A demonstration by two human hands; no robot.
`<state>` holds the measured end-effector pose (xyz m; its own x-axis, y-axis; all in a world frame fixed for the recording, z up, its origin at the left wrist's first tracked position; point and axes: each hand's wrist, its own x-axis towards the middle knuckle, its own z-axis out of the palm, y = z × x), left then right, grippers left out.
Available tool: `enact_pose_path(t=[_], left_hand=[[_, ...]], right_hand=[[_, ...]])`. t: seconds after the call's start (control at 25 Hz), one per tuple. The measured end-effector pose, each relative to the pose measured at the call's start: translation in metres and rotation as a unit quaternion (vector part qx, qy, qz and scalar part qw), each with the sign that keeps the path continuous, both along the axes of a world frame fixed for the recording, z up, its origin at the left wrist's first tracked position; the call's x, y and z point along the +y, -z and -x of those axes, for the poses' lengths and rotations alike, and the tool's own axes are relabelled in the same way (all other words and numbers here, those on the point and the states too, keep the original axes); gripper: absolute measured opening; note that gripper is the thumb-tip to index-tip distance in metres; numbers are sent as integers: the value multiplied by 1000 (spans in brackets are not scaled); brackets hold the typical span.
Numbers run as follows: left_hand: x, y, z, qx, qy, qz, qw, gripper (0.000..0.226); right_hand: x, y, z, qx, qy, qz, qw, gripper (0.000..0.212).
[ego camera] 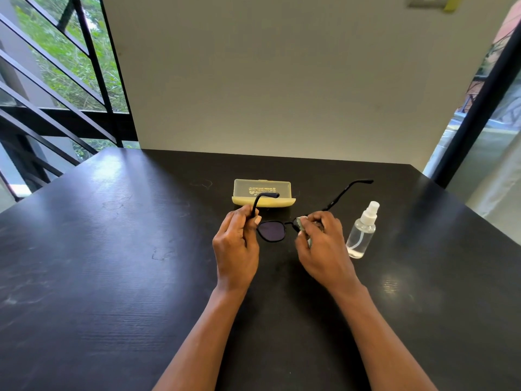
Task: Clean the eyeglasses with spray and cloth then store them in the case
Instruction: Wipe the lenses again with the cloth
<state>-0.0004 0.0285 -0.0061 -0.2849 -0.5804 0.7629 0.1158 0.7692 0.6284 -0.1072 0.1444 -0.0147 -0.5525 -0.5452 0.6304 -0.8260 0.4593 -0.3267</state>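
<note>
Eyeglasses point(272, 231), dark-tinted, arms unfolded: left hand point(236, 244) grips one arm, right hand point(321, 244) pinches cloth point(301, 222).

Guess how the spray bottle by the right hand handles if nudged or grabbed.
The spray bottle probably tips easily: tall, narrow, standing upright. Likely light, since only a little liquid shows near its base. Its smooth clear wall may be slippery.

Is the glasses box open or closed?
Closed. The case lies flat on the table with its clear lid down on the yellow base, behind the glasses, which are outside it.
</note>
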Motion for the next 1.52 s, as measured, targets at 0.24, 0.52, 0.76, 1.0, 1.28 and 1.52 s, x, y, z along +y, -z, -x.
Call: enact_pose_path(t=[0.24,0.52,0.76,1.0,1.28,1.52], left_hand=[[0,-1,0,-1,-1,-8,1000,19],[0,0,-1,4,-6,4,1000,19],[-2,1,-1,11,-10,2,1000,18],[-2,1,-2,7,-10,-7,1000,17],[-4,1,-2,3,1,20,1000,18],[-5,1,-3,4,0,10,1000,16]], right_hand=[[3,-3,-3,22,23,13,999,46],[4,3,0,95,88,-6,992,39],[4,4,2,95,45,20,994,31],[9,2,4,119,113,23,986,21],[3,7,8,85,115,-52,988,45],[5,5,14,20,22,16,999,25]])
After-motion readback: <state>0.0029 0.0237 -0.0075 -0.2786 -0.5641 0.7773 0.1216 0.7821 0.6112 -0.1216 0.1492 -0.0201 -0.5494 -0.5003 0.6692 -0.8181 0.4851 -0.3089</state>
